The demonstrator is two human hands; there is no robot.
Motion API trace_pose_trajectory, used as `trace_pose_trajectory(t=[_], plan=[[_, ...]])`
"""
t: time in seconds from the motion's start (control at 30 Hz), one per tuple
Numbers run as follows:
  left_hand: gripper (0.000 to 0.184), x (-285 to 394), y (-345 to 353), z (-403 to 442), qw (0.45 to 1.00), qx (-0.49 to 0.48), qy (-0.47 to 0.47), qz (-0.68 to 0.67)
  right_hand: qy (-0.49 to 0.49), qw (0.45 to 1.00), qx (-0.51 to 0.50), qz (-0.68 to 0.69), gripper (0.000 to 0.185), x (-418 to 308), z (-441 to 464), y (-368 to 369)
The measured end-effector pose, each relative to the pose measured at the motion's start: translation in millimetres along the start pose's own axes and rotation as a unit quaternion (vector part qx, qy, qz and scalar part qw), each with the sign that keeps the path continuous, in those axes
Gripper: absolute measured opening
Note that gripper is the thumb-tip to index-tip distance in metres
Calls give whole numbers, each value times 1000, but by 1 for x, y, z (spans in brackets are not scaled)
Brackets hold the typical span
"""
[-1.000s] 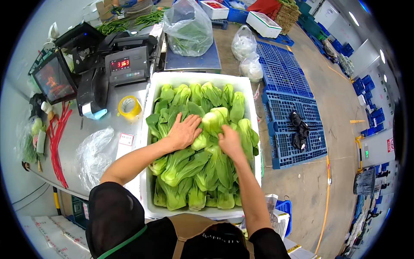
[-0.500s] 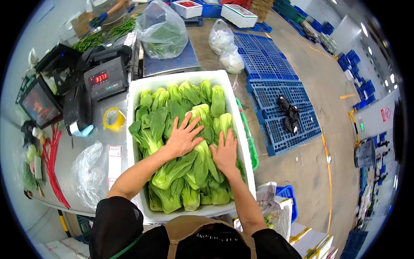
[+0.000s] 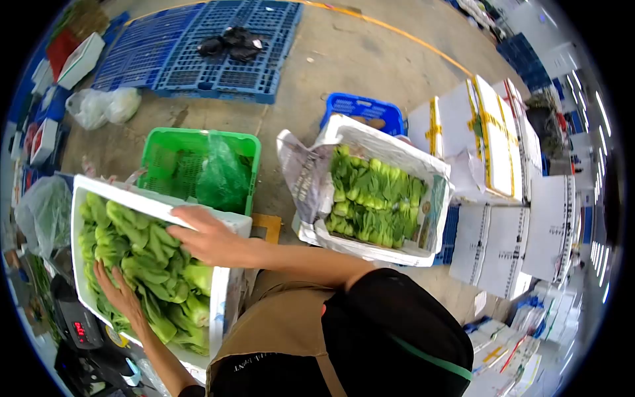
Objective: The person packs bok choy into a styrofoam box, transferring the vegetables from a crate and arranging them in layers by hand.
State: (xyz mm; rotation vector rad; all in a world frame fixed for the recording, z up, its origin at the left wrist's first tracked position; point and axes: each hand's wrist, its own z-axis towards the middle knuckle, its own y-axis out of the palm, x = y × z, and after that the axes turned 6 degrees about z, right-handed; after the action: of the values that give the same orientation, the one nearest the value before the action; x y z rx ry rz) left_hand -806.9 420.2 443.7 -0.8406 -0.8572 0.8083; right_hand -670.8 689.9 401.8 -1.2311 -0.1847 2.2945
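At lower left, leafy greens [image 3: 142, 268] are filling a white foam box [image 3: 218, 298]. Each head is looking light to me, with stiff, probably slick pale stalks and soft leaves that would tear or bruise; the stalk base seems the place to take hold.

The left hand [image 3: 121, 294] is lying on the leaves, palm down, fingers spread wide, gripping nothing that I'm seeing. The right hand [image 3: 211, 241] is reaching across to the box's upper side, forearm nearly level, fingers pointing left; whether they're closing on anything, I can't tell.

Beyond, left of centre, a green crate [image 3: 254, 165] is holding a green bag [image 3: 225, 173]. Right of centre, another box is holding neat rows of greens [image 3: 374, 205]. Farther off, upper left, a blue pallet [image 3: 231, 79] is lying on the floor.
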Motion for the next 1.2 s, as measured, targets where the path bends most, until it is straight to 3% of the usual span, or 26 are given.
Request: trace_pose_trajectory(t=[0.03,0.13,0.17,0.2,0.23,0.27,0.3,0.37,0.43,0.53,0.6,0.67,0.8,0.9,1.0,1.1,1.2], plan=[[43,43,-8,-9,1000,4,-16,-10,-8,998,52,-43,35,12,-33,-26],[30,154,18,-54,979,-77,-22,-187,208,961,160,-91,34,57,-141,-110],[29,195,35,-72,954,-167,15,-250,300,933,177,-92,37,78,-185,-134],[27,244,52,-94,926,-283,-4,-248,363,904,207,-92,43,107,-238,-153],[27,294,71,-103,890,-374,94,-243,419,862,228,-173,54,128,-279,-170],[29,326,110,-126,812,-501,12,-299,486,815,199,-245,72,151,-319,-184],[33,343,166,-154,768,-544,55,-332,550,770,190,-261,87,169,-346,-199],[41,393,255,-185,745,-597,56,-292,596,731,211,-257,107,217,-391,-213],[50,423,360,-210,794,-505,163,-296,629,702,197,-269,110,252,-398,-228],[65,471,477,-218,824,-520,108,-197,677,673,148,-260,109,288,-389,-237],[74,496,517,-224,847,-518,88,-77,678,659,134,-297,109,313,-395,-216],[78,526,532,-235,858,-507,55,61,664,651,141,-340,97,323,-395,-199],[78,534,569,-268,898,-420,2,129,678,629,213,-315,64,337,-406,-184],[74,554,577,-264,884,-425,-32,192,695,628,193,-293,63,337,-407,-198],[70,557,571,-261,893,-414,-35,175,683,644,170,-300,65,327,-409,-199],[66,547,554,-255,900,-422,-36,106,685,653,160,-281,65,318,-412,-199],[63,532,536,-254,929,-370,-18,-14,650,680,196,-278,61,311,-421,-193]])
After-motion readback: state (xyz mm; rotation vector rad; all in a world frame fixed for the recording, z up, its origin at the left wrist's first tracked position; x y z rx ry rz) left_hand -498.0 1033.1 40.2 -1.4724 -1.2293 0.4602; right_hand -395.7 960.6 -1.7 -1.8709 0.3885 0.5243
